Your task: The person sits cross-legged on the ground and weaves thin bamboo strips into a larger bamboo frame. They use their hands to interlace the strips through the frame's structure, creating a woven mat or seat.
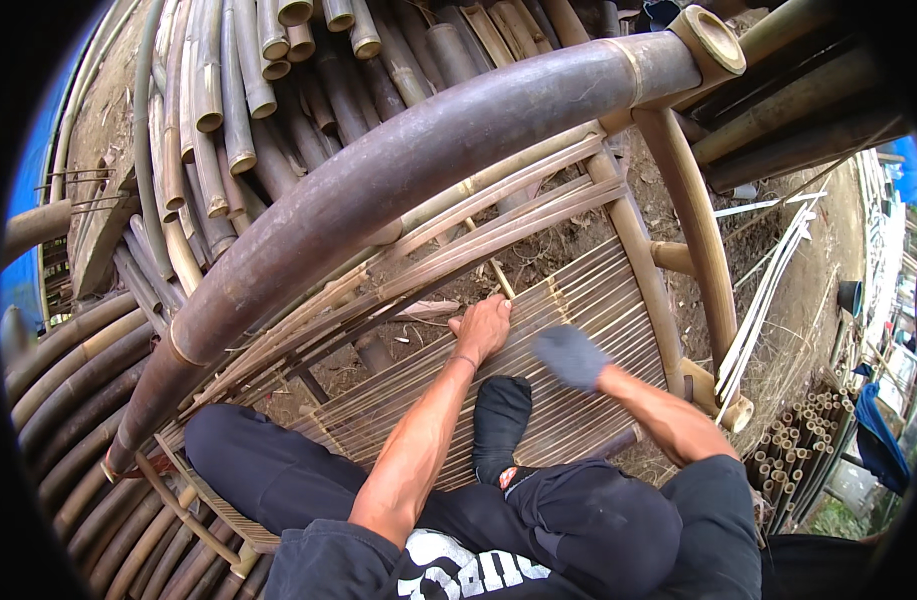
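The person is sitting on a bamboo frame and working at a panel of thin bamboo slats [588,300] laid side by side across the frame's rails, right in front of the knees. The left hand [483,327] is bare and is pressing down on the near edge of the slats, fingers together and curled over the strip ends at the gap. The right hand [570,356] is wearing a dark glove and is hovering just above the slats; it is motion-blurred, so I cannot tell whether it is spread or gripping anything. A foot in a black sock [501,420] is resting on the slats below both hands. A thick curved bamboo pole [398,170] is arching over the work. The risk, as I judge it: bare fingers lying beside the moving gloved hand could be struck, or splinters from the split edges could cut them, and loose slats could be slipping sideways under the foot's weight.
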A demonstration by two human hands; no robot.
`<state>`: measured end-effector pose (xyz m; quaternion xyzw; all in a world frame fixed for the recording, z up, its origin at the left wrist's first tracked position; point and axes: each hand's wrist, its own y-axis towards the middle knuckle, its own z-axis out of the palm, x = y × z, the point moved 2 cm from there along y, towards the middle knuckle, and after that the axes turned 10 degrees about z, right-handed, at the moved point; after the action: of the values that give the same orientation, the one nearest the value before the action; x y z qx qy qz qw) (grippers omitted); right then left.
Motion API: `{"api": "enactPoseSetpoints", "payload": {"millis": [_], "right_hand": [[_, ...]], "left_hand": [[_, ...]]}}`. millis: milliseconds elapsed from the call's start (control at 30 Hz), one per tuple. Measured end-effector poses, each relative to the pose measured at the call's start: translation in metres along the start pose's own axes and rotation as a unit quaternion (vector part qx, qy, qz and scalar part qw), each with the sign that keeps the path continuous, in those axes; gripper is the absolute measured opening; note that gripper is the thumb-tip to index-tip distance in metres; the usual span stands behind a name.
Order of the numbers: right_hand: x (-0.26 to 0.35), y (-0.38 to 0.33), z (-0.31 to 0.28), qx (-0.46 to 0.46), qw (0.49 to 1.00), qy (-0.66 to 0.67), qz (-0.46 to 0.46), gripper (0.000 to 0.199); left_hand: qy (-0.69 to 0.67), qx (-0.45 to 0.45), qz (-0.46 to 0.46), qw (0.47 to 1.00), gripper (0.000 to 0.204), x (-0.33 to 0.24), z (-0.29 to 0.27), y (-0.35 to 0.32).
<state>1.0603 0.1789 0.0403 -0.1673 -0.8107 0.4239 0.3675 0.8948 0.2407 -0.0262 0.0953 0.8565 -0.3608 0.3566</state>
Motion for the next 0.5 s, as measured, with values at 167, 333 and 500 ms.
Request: {"api": "enactPoseSetpoints", "payload": {"millis": [167, 333, 500], "right_hand": [[-0.032, -0.009, -0.028, -0.016, 0.999, -0.003, 0.044, 0.045], [-0.031, -0.012, -0.015, -0.088, 0.992, -0.011, 0.091, 0.043], [-0.053, 0.012, -0.023, -0.217, 0.970, -0.112, -0.001, 0.041]], "left_hand": [[-0.006, 0.027, -0.033, 0.999, 0.037, 0.008, 0.008, 0.003], [-0.042, -0.179, 0.054, 0.981, 0.028, 0.003, 0.000, -0.016], [0.160, -0.402, 0.140, 0.891, 0.029, 0.058, -0.067, -0.088]]}}
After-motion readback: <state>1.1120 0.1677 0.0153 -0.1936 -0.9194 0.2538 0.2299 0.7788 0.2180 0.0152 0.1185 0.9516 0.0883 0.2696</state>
